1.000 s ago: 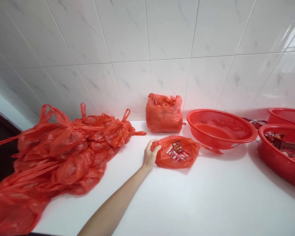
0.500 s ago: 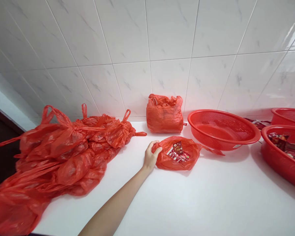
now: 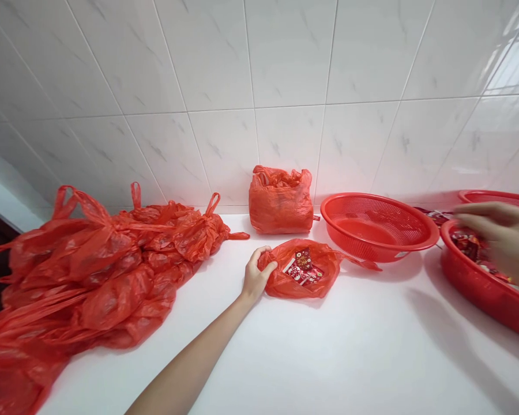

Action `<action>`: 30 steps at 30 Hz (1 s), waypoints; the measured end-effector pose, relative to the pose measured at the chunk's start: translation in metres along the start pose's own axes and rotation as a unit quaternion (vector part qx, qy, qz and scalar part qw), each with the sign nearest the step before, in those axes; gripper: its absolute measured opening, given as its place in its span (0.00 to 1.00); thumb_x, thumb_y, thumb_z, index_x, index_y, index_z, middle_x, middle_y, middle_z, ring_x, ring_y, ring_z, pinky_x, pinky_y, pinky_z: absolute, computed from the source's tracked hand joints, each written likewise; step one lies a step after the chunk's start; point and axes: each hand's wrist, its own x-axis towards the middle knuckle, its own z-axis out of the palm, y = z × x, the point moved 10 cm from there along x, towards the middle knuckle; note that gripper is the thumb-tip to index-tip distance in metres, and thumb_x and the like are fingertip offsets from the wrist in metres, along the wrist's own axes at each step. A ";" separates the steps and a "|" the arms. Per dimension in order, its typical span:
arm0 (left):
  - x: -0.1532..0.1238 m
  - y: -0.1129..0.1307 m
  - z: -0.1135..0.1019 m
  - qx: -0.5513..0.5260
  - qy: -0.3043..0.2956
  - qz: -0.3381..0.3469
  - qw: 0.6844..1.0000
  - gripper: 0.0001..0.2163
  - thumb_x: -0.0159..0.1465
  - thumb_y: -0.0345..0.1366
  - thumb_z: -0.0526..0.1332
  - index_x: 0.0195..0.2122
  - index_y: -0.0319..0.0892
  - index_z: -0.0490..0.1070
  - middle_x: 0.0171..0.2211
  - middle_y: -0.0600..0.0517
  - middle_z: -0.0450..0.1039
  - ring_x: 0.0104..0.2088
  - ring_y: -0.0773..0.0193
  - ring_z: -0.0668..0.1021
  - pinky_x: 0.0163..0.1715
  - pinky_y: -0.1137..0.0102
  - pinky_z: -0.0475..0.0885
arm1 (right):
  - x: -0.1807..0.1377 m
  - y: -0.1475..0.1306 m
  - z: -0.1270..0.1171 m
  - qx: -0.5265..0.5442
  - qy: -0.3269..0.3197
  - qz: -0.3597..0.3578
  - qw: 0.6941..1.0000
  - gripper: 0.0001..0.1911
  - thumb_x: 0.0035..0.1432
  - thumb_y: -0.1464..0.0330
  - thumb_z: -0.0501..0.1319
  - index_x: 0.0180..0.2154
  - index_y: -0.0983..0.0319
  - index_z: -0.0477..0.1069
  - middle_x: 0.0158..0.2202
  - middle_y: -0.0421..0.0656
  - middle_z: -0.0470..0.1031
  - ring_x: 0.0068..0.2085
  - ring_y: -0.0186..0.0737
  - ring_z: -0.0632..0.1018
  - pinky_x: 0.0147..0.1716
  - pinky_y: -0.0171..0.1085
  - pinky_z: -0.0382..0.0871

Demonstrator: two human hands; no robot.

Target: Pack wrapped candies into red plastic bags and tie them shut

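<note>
My left hand (image 3: 255, 276) pinches the left rim of a red plastic bag (image 3: 285, 286), which lies with its mouth open on the white surface. Inside the bag are several small wrapped packets (image 3: 303, 260), dark red and white with printing. At the right edge, my right hand (image 3: 504, 233) hovers over a red basket (image 3: 471, 288) that holds mixed wrapped items (image 3: 467, 245). Motion blur smears this hand's fingers, so what they hold, if anything, cannot be made out.
A heap of tied red bags (image 3: 125, 276) covers the left side. Against the tiled wall stands a fuller red bag (image 3: 281, 202). To its right sits a red perforated basket (image 3: 378, 230) with nothing seen in it; another red basket (image 3: 493, 196) stands behind at far right.
My right hand has come into view at the right, over the filled basket. The view has turned slightly right. My left hand keeps its grip on the bag's rim.
</note>
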 end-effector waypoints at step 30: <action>-0.024 0.048 0.028 0.341 -0.080 0.271 0.896 0.10 0.64 0.37 0.61 0.44 0.46 0.80 0.61 0.42 0.65 0.61 0.46 0.71 0.60 0.47 0.66 | -0.138 0.008 0.227 -0.019 -0.249 -0.164 0.954 0.23 0.61 0.64 0.59 0.57 0.63 0.73 0.59 0.59 0.73 0.58 0.60 0.76 0.55 0.58 0.72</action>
